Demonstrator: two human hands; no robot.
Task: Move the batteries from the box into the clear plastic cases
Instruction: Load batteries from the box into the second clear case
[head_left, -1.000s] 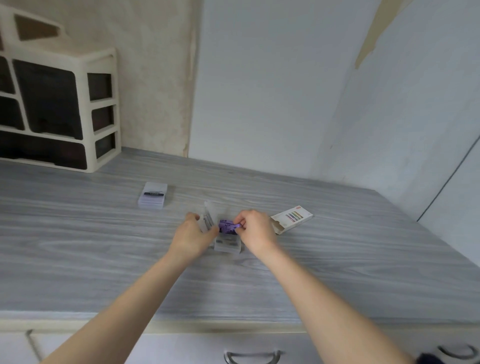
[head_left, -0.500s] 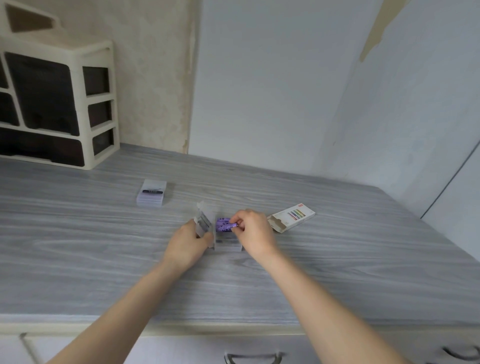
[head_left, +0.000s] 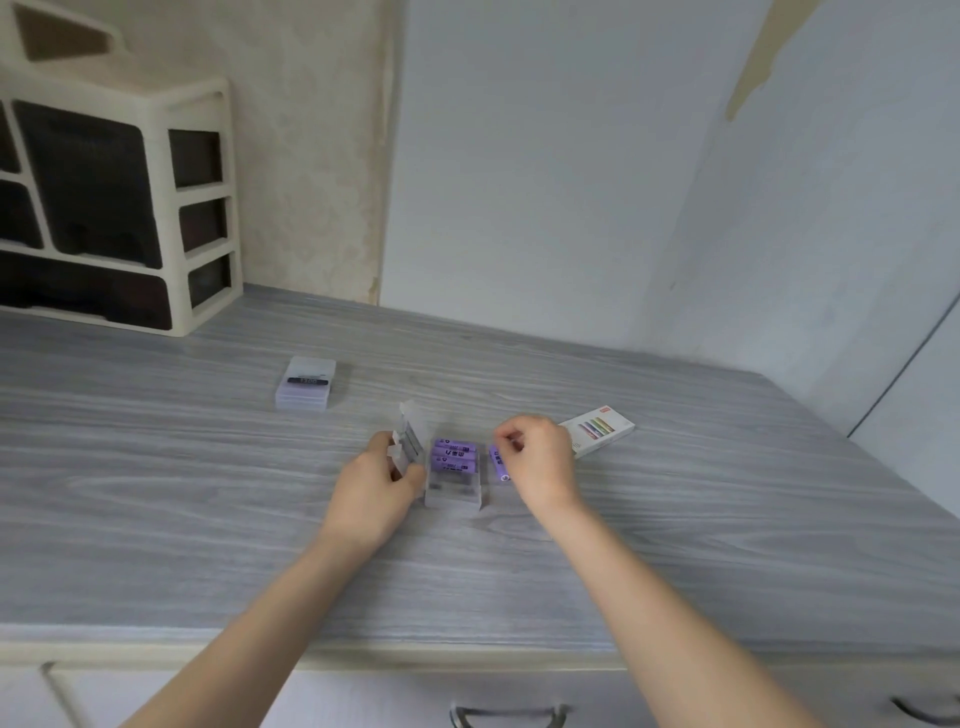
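Observation:
An open clear plastic case (head_left: 453, 488) lies mid-counter with three purple batteries (head_left: 455, 455) lying in its far half. My left hand (head_left: 376, 488) holds the case's raised lid (head_left: 410, 441) at its left side. Just right of the case, a loose purple battery (head_left: 497, 464) lies on the counter; my right hand (head_left: 540, 462) is over it with fingertips curled at its far end. The white battery box (head_left: 602, 430) lies behind my right hand, partly hidden by it. A second clear case (head_left: 305, 384), closed, sits farther back left.
A cream drawer organiser (head_left: 119, 208) stands at the back left against the wall. The grey wood-grain counter (head_left: 727, 545) ends at a front edge above drawers with metal handles (head_left: 506, 714). Walls close the back and right.
My right hand has left the case, where it was placing a battery, and moved right to the loose battery beside it. My left hand still holds the lid.

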